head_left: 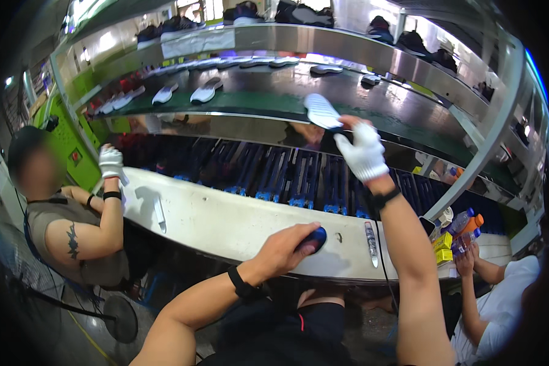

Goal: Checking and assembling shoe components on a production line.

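My right hand (363,149), in a white knit glove with bare fingertips, is stretched forward to the edge of the green belt. Its fingers are closed on the near end of a white shoe sole (322,111), whose ribbed face shows. Bare and lower down, my left hand (279,249) is above the white worktop (219,210). It grips a dark blue, glossy, rounded object (313,240), mostly covered by the fingers, so its kind is not clear. Beside my right forearm a marker-like tube (371,244) lies on the worktop.
More soles (207,90) lie along the green belt (250,110); dark shoes (305,13) stand on the shelf above. Blue-tipped slats (274,177) run behind the worktop. A co-worker (73,207) sits left, another (500,299) right, near bottles (466,229) and yellow boxes (443,248).
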### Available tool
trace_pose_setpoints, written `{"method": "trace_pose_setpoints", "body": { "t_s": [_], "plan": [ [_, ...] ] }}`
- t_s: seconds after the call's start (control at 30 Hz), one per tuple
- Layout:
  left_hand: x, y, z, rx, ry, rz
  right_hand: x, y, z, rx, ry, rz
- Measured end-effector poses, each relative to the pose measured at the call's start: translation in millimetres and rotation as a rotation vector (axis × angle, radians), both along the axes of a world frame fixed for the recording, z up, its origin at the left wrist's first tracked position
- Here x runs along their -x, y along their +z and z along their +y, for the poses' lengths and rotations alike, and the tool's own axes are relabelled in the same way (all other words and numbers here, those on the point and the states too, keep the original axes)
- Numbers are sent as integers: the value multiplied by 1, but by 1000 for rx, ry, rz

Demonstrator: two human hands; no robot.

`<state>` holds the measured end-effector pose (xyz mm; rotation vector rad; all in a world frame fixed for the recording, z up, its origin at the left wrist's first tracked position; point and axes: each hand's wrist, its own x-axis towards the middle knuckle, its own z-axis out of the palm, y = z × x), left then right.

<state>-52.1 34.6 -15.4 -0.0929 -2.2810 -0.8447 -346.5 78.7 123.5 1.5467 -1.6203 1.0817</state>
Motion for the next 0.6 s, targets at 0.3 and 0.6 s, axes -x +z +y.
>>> {"method": "trace_pose_setpoints", "body": {
  "t_s": [0.3,0.6],
  "plan": [
    [-46,-10,13,45,27,95,-90,-148,197,327,117,-799],
    [-63,-17,40,-472,89,10,-218,-191,182,29,483,-1136]
  ]
}}
